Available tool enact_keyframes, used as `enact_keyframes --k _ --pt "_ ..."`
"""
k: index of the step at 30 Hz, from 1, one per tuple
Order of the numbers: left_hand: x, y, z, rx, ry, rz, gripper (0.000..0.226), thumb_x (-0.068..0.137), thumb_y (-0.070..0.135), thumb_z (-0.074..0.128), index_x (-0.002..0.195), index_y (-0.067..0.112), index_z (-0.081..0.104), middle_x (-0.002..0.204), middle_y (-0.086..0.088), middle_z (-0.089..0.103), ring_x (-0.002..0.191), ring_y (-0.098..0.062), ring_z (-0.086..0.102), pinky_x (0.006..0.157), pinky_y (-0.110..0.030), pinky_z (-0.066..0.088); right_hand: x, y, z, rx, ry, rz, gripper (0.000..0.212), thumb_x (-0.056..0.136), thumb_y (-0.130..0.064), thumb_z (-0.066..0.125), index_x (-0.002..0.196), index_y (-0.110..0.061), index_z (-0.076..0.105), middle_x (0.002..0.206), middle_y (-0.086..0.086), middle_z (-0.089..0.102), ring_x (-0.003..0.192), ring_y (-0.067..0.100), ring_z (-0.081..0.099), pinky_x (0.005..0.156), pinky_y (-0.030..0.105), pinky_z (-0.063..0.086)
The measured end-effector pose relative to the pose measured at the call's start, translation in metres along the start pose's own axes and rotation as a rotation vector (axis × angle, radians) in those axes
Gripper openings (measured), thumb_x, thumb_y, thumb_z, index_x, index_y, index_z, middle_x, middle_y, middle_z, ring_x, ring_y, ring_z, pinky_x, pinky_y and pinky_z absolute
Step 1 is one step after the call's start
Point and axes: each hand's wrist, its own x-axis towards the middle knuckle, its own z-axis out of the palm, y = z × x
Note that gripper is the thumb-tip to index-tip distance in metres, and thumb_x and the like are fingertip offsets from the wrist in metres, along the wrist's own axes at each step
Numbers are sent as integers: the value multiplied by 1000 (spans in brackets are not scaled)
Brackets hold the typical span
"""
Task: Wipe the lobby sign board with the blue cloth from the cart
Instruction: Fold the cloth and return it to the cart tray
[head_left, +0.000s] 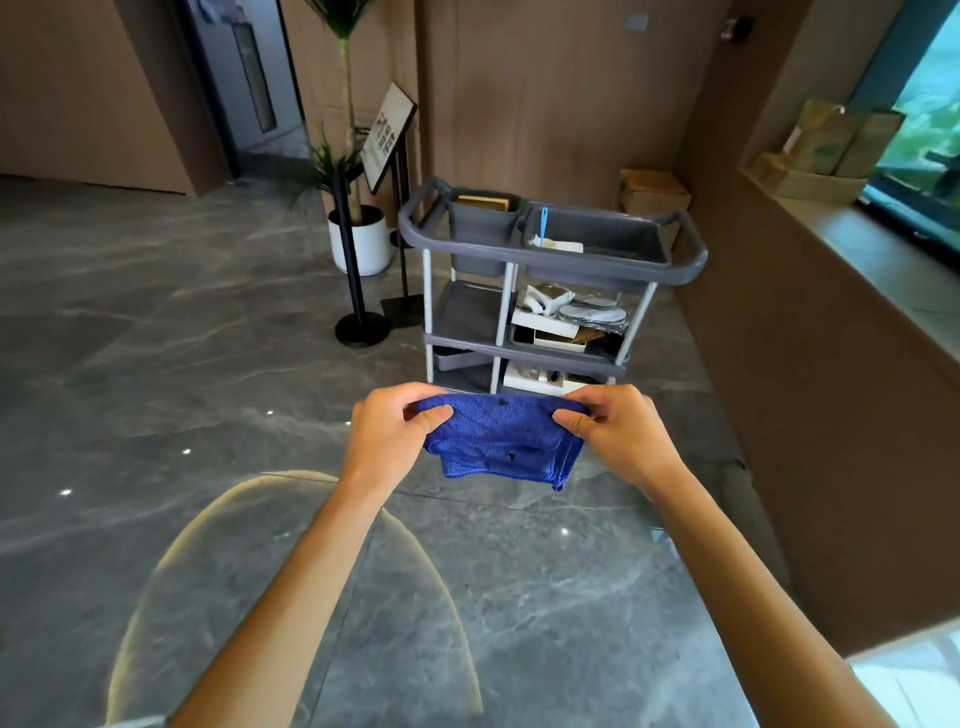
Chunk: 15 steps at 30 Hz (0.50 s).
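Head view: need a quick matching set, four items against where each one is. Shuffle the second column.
Items:
1. blue cloth
2. sign board
3. blue brush
4. white plant pot

Places:
A. in the cart's top right bin
B. on the floor, left of the cart
C. stretched between the left hand and right hand
D. on a black stand behind the cart's left end

Pairs: 1-C, 2-D, 3-A, 4-B
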Motion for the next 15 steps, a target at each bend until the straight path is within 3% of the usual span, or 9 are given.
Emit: enact_keyframes --k 6,15 --pt "57 -16 15 7 -47 27 22 87 9 72 92 29 79 78 37 69 81 9 66 77 -20 53 45 14 7 27 32 59 12 91 -18 72 101 -17 79 87 -1 78 85 17 72 82 40 58" --pt "170 -28 58 -31 -72 14 21 86 9 73 93 28 79 82 21 75 81 5 68 78 -22 55 151 49 2 32 88 85 9 91 -19 72 96 -22 79 81 -4 78 80 15 72 81 42 59"
